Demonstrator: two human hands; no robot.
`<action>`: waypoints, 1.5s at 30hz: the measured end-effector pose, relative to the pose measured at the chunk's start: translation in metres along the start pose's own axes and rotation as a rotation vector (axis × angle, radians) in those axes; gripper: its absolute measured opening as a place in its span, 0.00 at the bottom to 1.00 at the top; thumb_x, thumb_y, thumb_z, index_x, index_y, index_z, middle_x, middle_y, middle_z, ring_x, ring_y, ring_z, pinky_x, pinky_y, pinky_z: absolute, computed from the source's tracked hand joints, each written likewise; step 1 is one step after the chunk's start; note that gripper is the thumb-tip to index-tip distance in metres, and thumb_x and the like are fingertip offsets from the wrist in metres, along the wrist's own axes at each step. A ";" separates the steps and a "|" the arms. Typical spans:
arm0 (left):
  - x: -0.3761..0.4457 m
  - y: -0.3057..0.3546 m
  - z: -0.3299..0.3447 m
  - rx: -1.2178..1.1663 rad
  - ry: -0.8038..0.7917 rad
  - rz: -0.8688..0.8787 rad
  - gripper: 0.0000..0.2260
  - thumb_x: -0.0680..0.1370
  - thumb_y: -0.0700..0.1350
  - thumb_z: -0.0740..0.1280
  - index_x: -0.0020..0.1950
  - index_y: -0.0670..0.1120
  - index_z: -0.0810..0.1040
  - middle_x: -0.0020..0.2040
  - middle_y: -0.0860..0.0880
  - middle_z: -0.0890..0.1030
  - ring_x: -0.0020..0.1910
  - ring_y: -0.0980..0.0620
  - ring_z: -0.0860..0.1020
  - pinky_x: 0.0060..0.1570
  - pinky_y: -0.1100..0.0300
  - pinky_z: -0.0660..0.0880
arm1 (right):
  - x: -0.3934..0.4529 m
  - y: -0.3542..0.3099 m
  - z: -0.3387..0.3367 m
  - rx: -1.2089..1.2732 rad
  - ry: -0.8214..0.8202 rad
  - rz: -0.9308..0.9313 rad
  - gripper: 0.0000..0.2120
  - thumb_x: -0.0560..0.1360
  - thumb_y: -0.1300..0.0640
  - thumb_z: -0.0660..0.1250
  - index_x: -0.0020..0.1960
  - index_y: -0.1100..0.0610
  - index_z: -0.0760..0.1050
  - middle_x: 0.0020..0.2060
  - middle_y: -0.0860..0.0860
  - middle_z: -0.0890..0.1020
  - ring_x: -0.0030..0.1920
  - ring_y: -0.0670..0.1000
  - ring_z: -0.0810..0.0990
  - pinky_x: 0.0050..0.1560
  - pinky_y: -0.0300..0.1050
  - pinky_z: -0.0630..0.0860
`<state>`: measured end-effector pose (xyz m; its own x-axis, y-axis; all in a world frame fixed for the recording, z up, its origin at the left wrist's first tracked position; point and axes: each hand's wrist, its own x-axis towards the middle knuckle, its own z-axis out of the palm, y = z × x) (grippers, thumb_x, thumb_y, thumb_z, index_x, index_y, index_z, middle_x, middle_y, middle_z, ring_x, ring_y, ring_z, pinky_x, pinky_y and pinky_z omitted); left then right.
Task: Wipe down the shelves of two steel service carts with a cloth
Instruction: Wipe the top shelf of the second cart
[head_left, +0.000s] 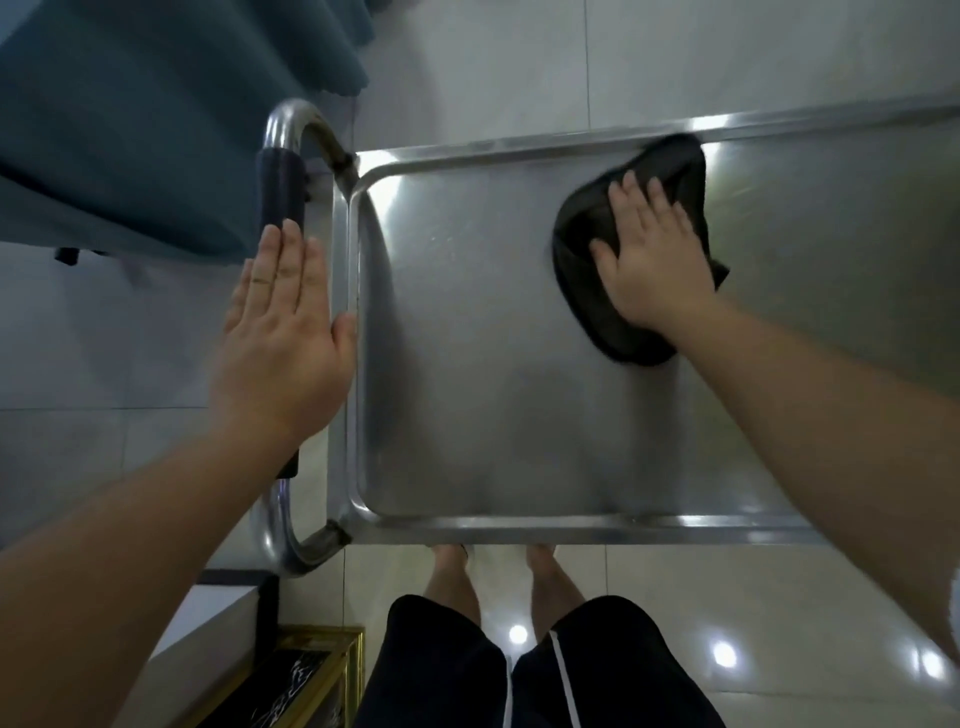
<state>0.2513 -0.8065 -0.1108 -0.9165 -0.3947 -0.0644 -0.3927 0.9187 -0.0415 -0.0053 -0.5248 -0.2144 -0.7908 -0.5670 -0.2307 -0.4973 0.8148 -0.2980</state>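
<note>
Cloth (613, 270), dark and bunched, lay on the top shelf (467, 364) of the steel cart (519, 522), toward the far rim and right of the middle. The right hand (654, 260) pressed flat on it, fingers straight and spread, holding it down against the metal rather than clutching it; part of the cloth stuck out beyond the fingertips and to both sides of the palm. The left hand (283, 332) was open too, fingers straight and together, over the handle (283, 192) at the cart's left end, its thumb at the shelf's left rim; whether the palm touched the handle's dark sleeve could not be told. Beyond the handle hung a blue curtain (156, 119). Below the near rim showed the person's bare legs and black shorts (441, 675) on a pale tiled floor (467, 67).
</note>
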 end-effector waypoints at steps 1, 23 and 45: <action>0.000 0.000 0.000 -0.003 -0.001 -0.001 0.31 0.88 0.56 0.49 0.87 0.43 0.46 0.87 0.44 0.43 0.85 0.52 0.37 0.81 0.55 0.35 | -0.028 0.002 0.004 0.000 0.023 -0.022 0.34 0.85 0.43 0.56 0.85 0.57 0.54 0.85 0.54 0.55 0.84 0.59 0.53 0.82 0.59 0.51; 0.000 -0.002 0.004 0.018 0.035 0.027 0.34 0.86 0.59 0.50 0.87 0.41 0.49 0.87 0.41 0.47 0.86 0.49 0.40 0.81 0.57 0.33 | 0.044 0.071 -0.035 0.011 -0.051 0.167 0.35 0.85 0.38 0.50 0.86 0.54 0.47 0.86 0.51 0.48 0.85 0.56 0.46 0.83 0.59 0.46; -0.001 -0.002 -0.003 -0.111 -0.022 0.018 0.30 0.88 0.55 0.47 0.87 0.43 0.43 0.87 0.43 0.43 0.86 0.48 0.39 0.83 0.48 0.40 | -0.224 -0.111 0.099 0.040 0.116 0.401 0.40 0.78 0.43 0.58 0.85 0.61 0.55 0.84 0.58 0.57 0.84 0.61 0.54 0.82 0.63 0.52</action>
<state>0.2530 -0.8073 -0.1079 -0.9222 -0.3772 -0.0859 -0.3832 0.9210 0.0703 0.2627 -0.5002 -0.2214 -0.9550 -0.1862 -0.2309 -0.1291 0.9618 -0.2416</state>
